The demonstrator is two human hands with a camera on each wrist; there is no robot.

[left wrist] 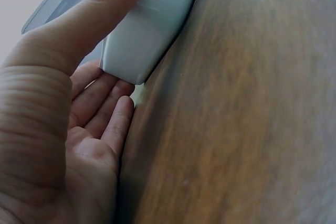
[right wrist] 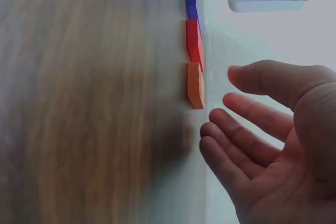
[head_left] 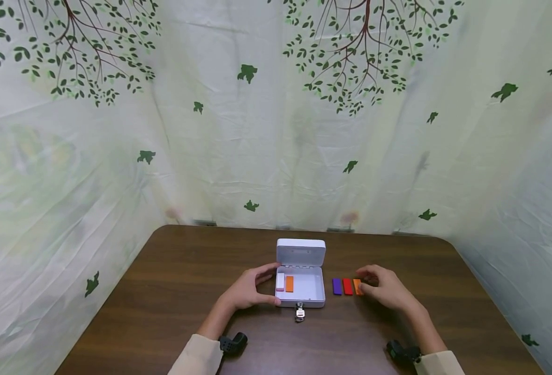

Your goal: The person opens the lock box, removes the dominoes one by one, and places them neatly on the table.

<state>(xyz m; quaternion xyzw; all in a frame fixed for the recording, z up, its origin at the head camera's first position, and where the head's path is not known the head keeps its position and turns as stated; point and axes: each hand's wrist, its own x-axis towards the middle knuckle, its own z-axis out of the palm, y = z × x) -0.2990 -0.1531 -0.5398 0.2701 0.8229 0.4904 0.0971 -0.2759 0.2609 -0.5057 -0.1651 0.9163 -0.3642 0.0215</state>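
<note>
A small white box with a hinged lid stands open on the table. Inside, on its left, lie an orange block and a white block with a pinkish edge. My left hand holds the box from the left, thumb at the front corner and fingers toward the back. Right of the box, a purple block, a red block and another orange block stand in a row. Over that orange block hovers my right hand, its fingers spread and apart from it in the right wrist view.
A metal latch hangs at the front of the box. The brown wooden table has rounded far corners. White curtains printed with leaves and branches surround it at the back and sides.
</note>
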